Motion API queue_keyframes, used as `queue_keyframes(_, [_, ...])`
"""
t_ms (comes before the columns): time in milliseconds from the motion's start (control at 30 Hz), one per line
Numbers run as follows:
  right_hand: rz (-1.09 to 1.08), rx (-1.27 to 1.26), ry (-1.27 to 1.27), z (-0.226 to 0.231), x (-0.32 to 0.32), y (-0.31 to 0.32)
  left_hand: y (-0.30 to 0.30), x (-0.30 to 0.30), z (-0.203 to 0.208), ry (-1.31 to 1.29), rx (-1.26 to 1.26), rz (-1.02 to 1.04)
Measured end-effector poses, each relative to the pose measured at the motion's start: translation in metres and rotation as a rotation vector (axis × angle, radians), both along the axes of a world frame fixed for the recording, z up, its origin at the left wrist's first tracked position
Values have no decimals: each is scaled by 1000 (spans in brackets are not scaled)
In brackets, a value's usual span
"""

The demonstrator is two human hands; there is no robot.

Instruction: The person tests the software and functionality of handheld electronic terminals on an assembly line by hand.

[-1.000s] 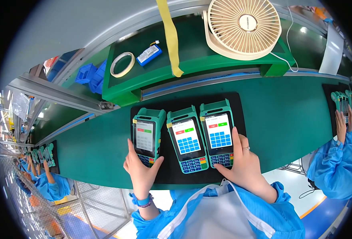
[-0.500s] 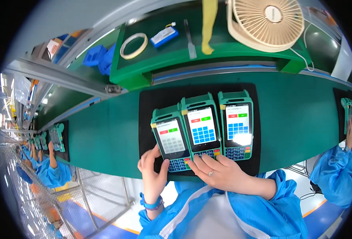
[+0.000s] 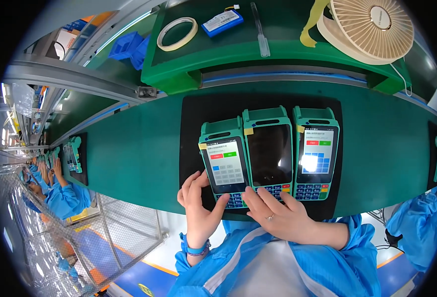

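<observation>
Three green handheld payment terminals lie side by side on a black mat (image 3: pixel 191 148). On the left terminal (image 3: pixel 227 163) the lit screen shows red and green buttons and grey tiles, one of them blue. The middle terminal (image 3: pixel 269 148) has a dark screen. Blue tiles and a bright glare fill the right terminal's (image 3: pixel 317 148) screen. My left hand (image 3: pixel 201 210) is closed around the left terminal's lower left side, thumb at its keypad. My right hand (image 3: pixel 282 215), wearing a ring, has its fingers spread over the lower keys of the left and middle terminals, holding nothing.
A green raised shelf (image 3: pixel 218 69) behind the mat carries a tape roll (image 3: pixel 177 34), a blue battery pack (image 3: pixel 222 23), a clear slim tool (image 3: pixel 261 34) and a beige fan (image 3: pixel 377 24). Blue bins (image 3: pixel 127 47) stand at left. Co-workers sit on both sides.
The middle terminal's screen has gone from blue tiles to dark. One grey tile on the left screen has turned blue. The view has shifted; both hands stay by the keypads.
</observation>
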State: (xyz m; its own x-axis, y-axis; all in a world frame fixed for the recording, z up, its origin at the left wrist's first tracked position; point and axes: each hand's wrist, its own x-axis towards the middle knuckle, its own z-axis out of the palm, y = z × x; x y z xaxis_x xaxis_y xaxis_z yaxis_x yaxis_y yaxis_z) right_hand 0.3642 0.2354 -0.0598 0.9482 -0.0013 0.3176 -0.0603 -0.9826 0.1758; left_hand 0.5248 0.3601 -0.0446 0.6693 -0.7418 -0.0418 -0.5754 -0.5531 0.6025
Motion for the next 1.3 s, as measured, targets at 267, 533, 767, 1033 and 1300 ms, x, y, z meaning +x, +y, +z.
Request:
queue_keyframes(267, [32, 43, -1, 4, 2, 0, -4, 1, 6, 31, 34, -25])
queue_keyframes(533, [20, 82, 58, 4, 5, -1, -7, 1, 7, 4, 54, -63])
queue_keyframes(767, [92, 50, 54, 3, 5, -1, -6, 1, 7, -12, 73, -71])
queue_keyframes(1033, [157, 68, -10, 2, 2, -8, -5, -6, 4, 5, 42, -33])
queue_keyframes(1300, [49, 280, -11, 5, -1, -5, 4, 6, 4, 37, 82, -90])
